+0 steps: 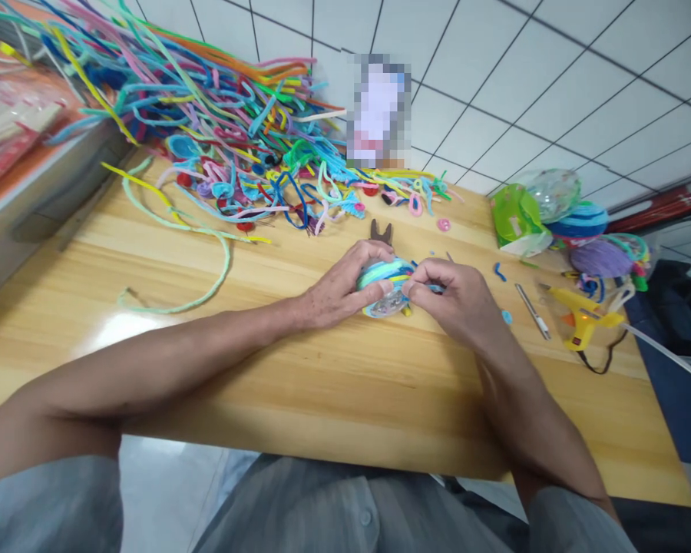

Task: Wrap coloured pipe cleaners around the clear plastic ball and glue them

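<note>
A clear plastic ball, partly wrapped in rows of blue, green and yellow pipe cleaner, sits just above the wooden table before me. Curled round its left side, my left hand grips it with the thumb on the near face. My right hand pinches at the ball's right side, thumb and forefinger together on the pipe cleaner there; the exact end is hidden by the fingers. Just behind the ball lie dark pliers, their jaws pointing away from me.
Many coloured pipe cleaners heap at the back left. A long pale green strand loops on the table's left. To the right lie a white pen-like tool, a yellow glue gun with a cord, a green box and wrapped balls.
</note>
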Motion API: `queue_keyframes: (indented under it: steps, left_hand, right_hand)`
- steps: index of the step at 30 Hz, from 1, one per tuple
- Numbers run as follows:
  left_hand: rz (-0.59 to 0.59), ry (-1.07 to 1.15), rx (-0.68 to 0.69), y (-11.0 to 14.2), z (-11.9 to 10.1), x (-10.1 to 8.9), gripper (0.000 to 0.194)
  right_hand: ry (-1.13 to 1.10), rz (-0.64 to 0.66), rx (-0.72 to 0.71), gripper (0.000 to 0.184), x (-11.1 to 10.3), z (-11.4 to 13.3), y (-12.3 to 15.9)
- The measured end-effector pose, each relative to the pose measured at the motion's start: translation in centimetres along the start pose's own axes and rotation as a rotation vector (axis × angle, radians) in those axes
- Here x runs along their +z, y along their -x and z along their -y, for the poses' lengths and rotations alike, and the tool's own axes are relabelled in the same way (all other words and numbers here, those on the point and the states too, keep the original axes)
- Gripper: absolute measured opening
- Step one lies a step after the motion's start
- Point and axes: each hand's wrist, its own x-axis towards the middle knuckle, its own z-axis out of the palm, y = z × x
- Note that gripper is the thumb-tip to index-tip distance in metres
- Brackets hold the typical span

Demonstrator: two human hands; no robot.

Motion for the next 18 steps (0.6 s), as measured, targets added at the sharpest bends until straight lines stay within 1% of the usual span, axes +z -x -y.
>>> queue_keyframes:
  steps: [4, 8, 12, 18]
  left_hand:
    - [0.006, -0.011, 0.004, 0.01, -0.04, -0.02, 0.034]
    - [0.005, -0.007, 0.001, -0.05, -0.13, -0.11, 0.035]
    - [0.01, -0.007, 0.006, -0.11, -0.13, -0.16, 0.034]
    - [0.01, -0.005, 0.009, -0.12, 0.12, -0.1, 0.034]
  right_hand:
    - [-0.023, 0.05, 0.104, 0.024, 0.2, -0.2, -0.25]
    - [-0.024, 0.072, 0.142, 0.027, 0.14, -0.33, -0.45]
    - [-0.02, 0.072, 0.132, 0.03, 0.03, -0.39, -0.4]
    - [-0.023, 0.06, 0.066, 0.031, 0.0, -0.59, -0.42]
